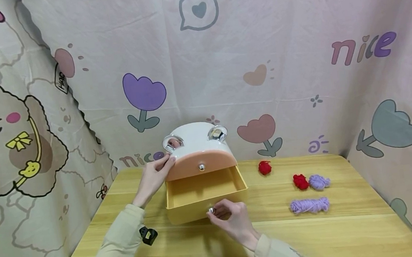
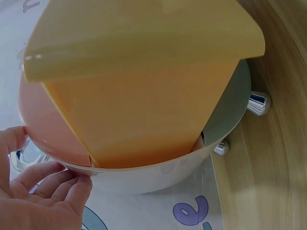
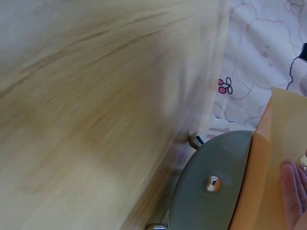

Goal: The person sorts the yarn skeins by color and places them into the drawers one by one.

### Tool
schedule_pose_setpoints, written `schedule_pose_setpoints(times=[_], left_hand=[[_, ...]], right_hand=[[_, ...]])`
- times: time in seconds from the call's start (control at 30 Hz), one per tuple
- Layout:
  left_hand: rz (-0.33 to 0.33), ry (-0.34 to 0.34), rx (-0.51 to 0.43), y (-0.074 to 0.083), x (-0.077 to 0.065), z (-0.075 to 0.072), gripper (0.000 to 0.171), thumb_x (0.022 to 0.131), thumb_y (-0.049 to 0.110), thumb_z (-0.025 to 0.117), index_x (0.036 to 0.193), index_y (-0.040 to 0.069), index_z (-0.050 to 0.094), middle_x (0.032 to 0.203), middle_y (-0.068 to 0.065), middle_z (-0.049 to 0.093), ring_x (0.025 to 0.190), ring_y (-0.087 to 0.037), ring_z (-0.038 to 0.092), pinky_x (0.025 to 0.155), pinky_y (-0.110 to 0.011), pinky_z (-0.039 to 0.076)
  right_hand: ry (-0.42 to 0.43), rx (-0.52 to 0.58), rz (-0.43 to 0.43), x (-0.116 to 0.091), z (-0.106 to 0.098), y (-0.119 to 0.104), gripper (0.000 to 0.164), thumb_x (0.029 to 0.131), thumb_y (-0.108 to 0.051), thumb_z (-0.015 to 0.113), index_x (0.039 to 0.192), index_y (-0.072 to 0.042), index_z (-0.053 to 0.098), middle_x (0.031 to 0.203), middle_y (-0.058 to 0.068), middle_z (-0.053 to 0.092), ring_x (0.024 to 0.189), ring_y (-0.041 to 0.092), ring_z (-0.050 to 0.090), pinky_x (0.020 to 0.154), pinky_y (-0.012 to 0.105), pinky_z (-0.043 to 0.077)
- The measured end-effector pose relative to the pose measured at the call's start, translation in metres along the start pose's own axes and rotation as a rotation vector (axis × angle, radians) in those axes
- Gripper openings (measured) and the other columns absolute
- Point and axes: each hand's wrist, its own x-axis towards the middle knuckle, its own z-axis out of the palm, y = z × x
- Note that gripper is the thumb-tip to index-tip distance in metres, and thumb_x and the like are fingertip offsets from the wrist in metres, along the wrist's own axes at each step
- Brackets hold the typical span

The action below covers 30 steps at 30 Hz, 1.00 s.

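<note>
While the right hand [image 1: 234,219] pinches the knob [image 1: 211,211] at six o'clock of the white cabinet [image 1: 195,136], the open yellow drawer [image 1: 186,215] hides the grey lower front [image 3: 196,191] from the head view; a lilac skein [image 1: 309,205] lies towards four; a lilac ball [image 1: 319,182] and two red balls [image 1: 300,182] sit around three; the left hand [image 1: 154,178] grips the cabinet's edge at ten; a curtain [image 1: 198,58] hangs at twelve.

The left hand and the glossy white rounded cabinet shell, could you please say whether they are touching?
Touching: the left wrist view shows the left hand with its fingertips against the edge of the cabinet shell, no gap visible.
</note>
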Motion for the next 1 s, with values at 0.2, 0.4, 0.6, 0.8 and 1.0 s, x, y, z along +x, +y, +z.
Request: schedule_pose_setpoints(times=[0.2, 0.4, 0.6, 0.8, 1.0], left_hand=[[-0.003, -0.003, -0.008, 0.000, 0.000, 0.000, 0.057, 0.101, 0.041, 0.059, 0.146, 0.006, 0.051, 0.151, -0.018, 0.049, 0.138, -0.035, 0.052, 0.113, -0.048, 0.046], [-0.002, -0.007, -0.003, 0.001, -0.001, -0.001, 0.060, 0.102, 0.042, 0.058, 0.147, 0.004, 0.049, 0.152, -0.020, 0.048, 0.139, -0.037, 0.051, 0.113, -0.049, 0.045], [-0.009, -0.013, -0.005, 0.000, -0.001, -0.001, 0.060, 0.102, 0.042, 0.058, 0.148, 0.004, 0.048, 0.153, -0.020, 0.047, 0.139, -0.036, 0.050, 0.113, -0.048, 0.045], [-0.009, -0.005, -0.007, 0.000, -0.001, 0.000, 0.059, 0.101, 0.042, 0.058, 0.147, 0.005, 0.050, 0.151, -0.019, 0.049, 0.139, -0.036, 0.051, 0.112, -0.048, 0.046], [-0.002, -0.005, -0.005, 0.001, 0.000, 0.000, 0.059, 0.101, 0.042, 0.058, 0.147, 0.004, 0.050, 0.151, -0.020, 0.049, 0.138, -0.036, 0.052, 0.112, -0.048, 0.046]], right_hand=[[-0.006, 0.016, 0.007, -0.002, -0.002, -0.001, 0.015, 0.078, 0.006, 0.079, 0.084, -0.004, 0.070, 0.073, 0.009, 0.076, 0.061, 0.008, 0.071, 0.056, 0.014, 0.057], [-0.007, 0.003, -0.018, -0.001, -0.003, -0.001, 0.015, 0.078, 0.006, 0.079, 0.085, -0.003, 0.069, 0.074, 0.009, 0.076, 0.060, 0.011, 0.072, 0.056, 0.014, 0.057], [-0.016, 0.016, -0.014, -0.002, -0.004, 0.000, 0.015, 0.079, 0.005, 0.079, 0.087, -0.003, 0.070, 0.076, 0.010, 0.077, 0.061, 0.011, 0.072, 0.057, 0.014, 0.057], [-0.063, 0.076, 0.040, -0.003, -0.008, 0.004, 0.012, 0.083, -0.003, 0.080, 0.091, -0.003, 0.071, 0.082, 0.013, 0.078, 0.066, 0.016, 0.075, 0.061, 0.017, 0.059], [-0.121, 0.123, 0.111, -0.005, -0.022, 0.008, 0.014, 0.084, -0.005, 0.080, 0.096, -0.001, 0.074, 0.086, 0.015, 0.078, 0.070, 0.009, 0.075, 0.063, 0.021, 0.061]])
